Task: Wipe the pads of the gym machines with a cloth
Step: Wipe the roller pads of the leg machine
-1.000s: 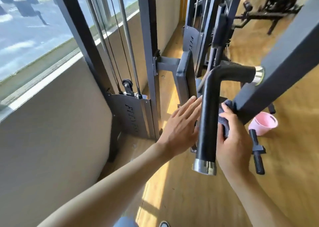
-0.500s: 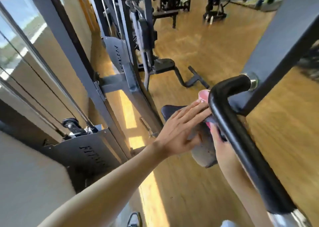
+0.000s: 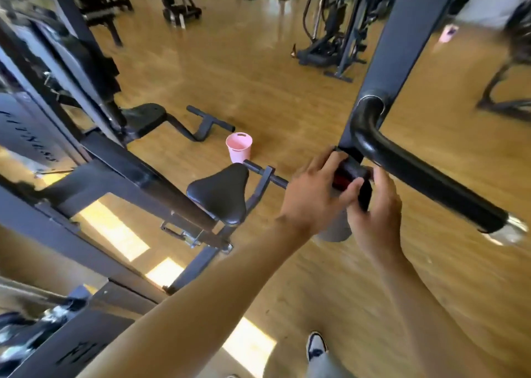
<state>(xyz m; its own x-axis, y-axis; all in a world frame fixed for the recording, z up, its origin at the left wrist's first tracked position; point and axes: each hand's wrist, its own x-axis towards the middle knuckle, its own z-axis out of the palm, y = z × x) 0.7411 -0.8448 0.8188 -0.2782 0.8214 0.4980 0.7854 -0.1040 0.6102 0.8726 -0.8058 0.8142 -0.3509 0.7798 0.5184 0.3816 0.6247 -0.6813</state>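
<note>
We saw both of the person's hands meet just under the bend of the padded black handle (image 3: 425,173), which ran down to the right from the tall grey post (image 3: 402,47) and ended in a chrome cap. The left hand (image 3: 313,196) had its grip partly closed, fingers reaching forward and thumb pressed against a small dark block with a red patch (image 3: 349,176) at the foot of the post. The right hand (image 3: 373,208) curled its grip around the same spot from the other side, thumb up. A grey cloth (image 3: 334,228) hung below the 2 hands; we could not tell which hand held it (the palms hid its upper edge). To the left stood a black padded seat (image 3: 221,193) on its grey frame, and beyond it a pink cup (image 3: 238,147) sat on the wooden floor (image 3: 258,70). 1 shoe (image 3: 316,346) showed at the bottom edge.
</note>
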